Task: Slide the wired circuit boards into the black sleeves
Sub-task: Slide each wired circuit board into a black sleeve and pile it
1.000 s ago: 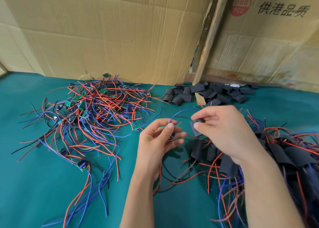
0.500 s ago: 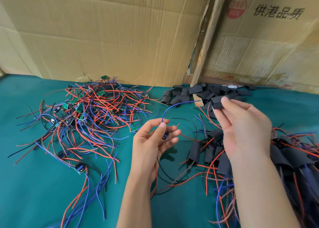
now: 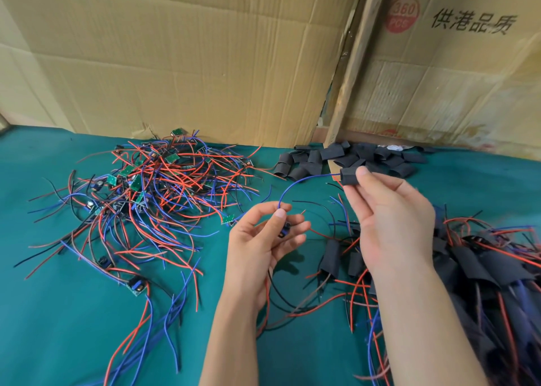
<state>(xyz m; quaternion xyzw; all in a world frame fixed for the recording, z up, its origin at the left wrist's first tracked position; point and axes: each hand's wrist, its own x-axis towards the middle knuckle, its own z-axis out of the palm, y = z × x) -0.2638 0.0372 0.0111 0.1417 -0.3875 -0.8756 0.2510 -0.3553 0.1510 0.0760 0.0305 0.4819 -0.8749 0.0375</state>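
Note:
My left hand (image 3: 260, 245) pinches a small wired circuit board (image 3: 284, 228) between thumb and fingers. Its blue wire (image 3: 295, 184) arcs up and right to a black sleeve (image 3: 349, 176), which my right hand (image 3: 389, 224) pinches at the fingertips above the table; the wire's end meets the sleeve's left opening. Red and black wires hang below my left palm. A pile of bare boards with red, blue and black wires (image 3: 152, 198) lies at the left. Loose black sleeves (image 3: 345, 159) lie heaped at the back. Sleeved boards (image 3: 480, 268) are piled at the right.
Green cloth (image 3: 58, 327) covers the table. Cardboard sheets (image 3: 190, 58) and a printed cardboard box (image 3: 456, 72) stand along the back edge, with a wooden strip (image 3: 348, 72) leaning between them. One lone board (image 3: 135, 286) lies near the front left.
My right hand has lifted the black sleeve up and away from my left hand, toward the back sleeve heap, drawing the blue wire into an arc. My left hand stayed nearly still.

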